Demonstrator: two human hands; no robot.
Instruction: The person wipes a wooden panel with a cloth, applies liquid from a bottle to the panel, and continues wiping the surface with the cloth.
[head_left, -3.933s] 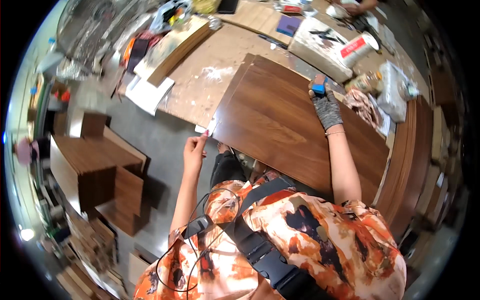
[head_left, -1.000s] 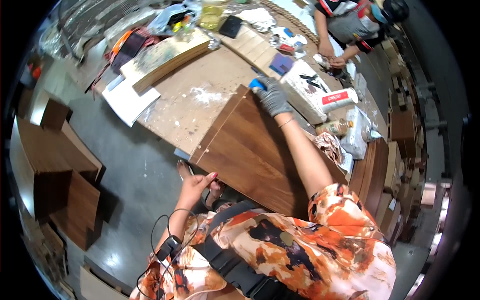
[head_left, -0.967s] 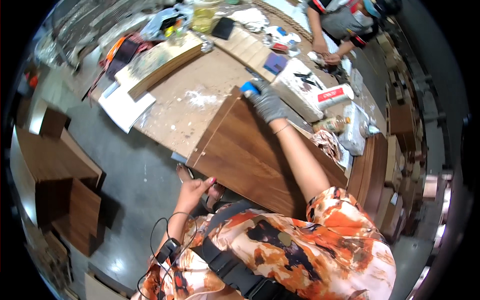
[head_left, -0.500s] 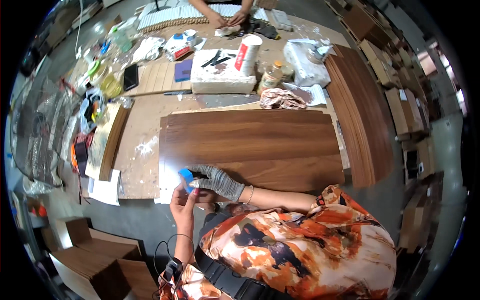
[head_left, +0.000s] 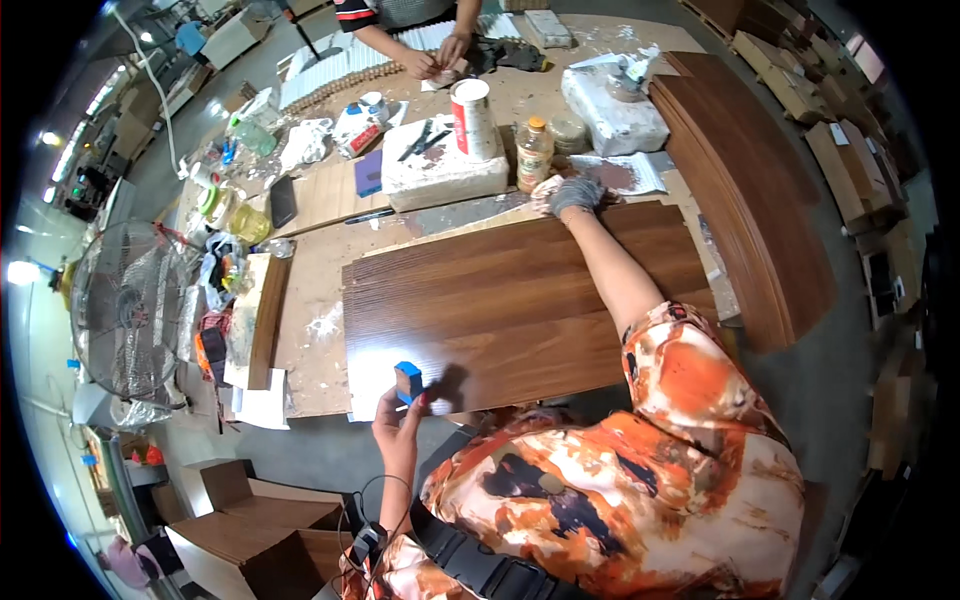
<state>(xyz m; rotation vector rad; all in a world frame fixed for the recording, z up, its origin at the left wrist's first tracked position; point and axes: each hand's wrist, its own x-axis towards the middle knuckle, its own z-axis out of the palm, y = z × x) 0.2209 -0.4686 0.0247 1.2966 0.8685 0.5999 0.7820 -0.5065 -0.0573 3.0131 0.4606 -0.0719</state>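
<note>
My bare left hand pinches a small blue block with a brownish face, held above the near left corner of a dark brown wood-grain panel. Stretched across that panel, my right hand wears a grey glove. Its fingers are closed over a crumpled, stained rag just past the panel's far edge, and the glove hides part of the rag. Right behind the rag stands a bottle with an orange cap.
A wrapped white block carries a white-and-red canister. Stacked brown panels lie along the right side. At the left are a wooden block, a phone and a fan. Across the table, a person's hands work.
My right hand has left the blue block and reached far across the panel to the rag. My left hand keeps the block. The view has shifted, showing more of the room at left.
</note>
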